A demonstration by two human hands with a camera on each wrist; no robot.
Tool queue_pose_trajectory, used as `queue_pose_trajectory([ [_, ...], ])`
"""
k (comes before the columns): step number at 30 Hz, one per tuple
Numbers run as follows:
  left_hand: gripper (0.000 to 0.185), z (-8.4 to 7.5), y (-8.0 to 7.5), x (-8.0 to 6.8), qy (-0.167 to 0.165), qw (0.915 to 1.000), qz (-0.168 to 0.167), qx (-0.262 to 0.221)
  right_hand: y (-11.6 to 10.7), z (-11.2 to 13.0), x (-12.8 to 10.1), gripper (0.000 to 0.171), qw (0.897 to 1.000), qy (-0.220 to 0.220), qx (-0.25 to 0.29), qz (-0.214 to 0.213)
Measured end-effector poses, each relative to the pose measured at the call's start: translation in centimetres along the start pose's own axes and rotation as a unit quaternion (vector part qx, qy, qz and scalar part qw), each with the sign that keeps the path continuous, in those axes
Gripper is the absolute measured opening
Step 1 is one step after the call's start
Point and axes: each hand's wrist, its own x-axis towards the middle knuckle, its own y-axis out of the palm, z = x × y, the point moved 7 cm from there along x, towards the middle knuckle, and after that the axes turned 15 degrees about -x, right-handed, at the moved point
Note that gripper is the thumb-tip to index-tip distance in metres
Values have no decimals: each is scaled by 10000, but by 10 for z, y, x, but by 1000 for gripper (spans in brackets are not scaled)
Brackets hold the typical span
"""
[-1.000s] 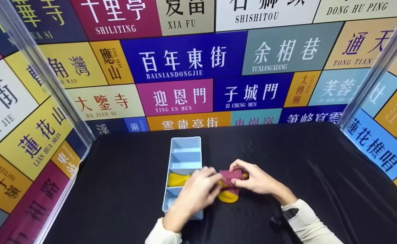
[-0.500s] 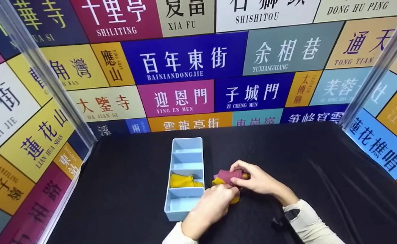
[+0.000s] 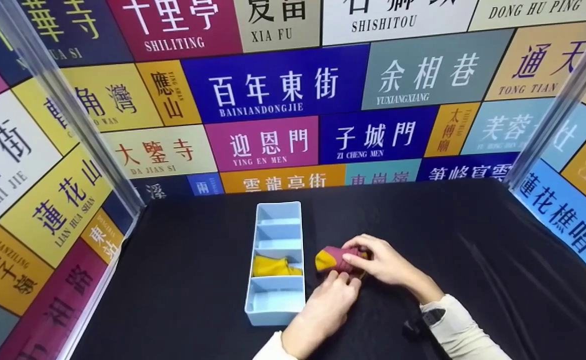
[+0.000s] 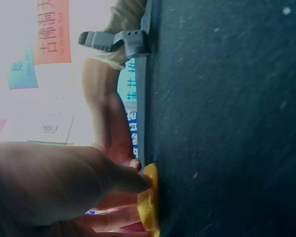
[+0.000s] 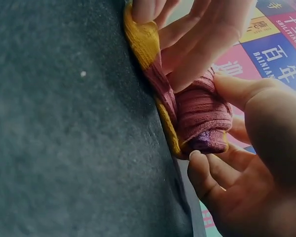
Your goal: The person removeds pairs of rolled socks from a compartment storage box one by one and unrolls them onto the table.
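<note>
A: Right hand [image 3: 383, 262] pinching the rolled maroon-and-yellow sock [image 3: 334, 258] on the counter [image 3: 473, 280], just right of the blue tray [image 3: 276, 312].

B: Left hand [image 3: 330, 300] presses its near edge, fingers apparently straight.

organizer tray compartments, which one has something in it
The third compartment from the far end of the blue organizer tray: it holds a yellow cloth. The two farther ones and the nearest one show only bare blue floor.
</note>
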Motion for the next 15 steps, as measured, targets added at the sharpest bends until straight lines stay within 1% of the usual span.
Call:
queue_pose_trajectory([
  [4, 35, -1, 0, 0, -76, 9999, -41, 55, -2, 1, 2, 22, 9995, -113, 197, -203],
  [8, 30, 1, 2, 1, -105, 9997, 38, -225, -3, 4, 2, 8, 9989, -326, 156, -305],
  [10, 25, 1, 3, 1, -31, 9993, 30, -364, -3, 4, 2, 5, 9991, -298, 146, -258],
  [12, 23, 1, 4, 2, 76, 9990, -12, -434, -2, 3, 0, 8, 9995, -228, 150, -166],
  [15, 25, 0, 6, 2, 168, 9990, -97, -412, 1, 0, -2, 20, 9998, -164, 124, 38],
])
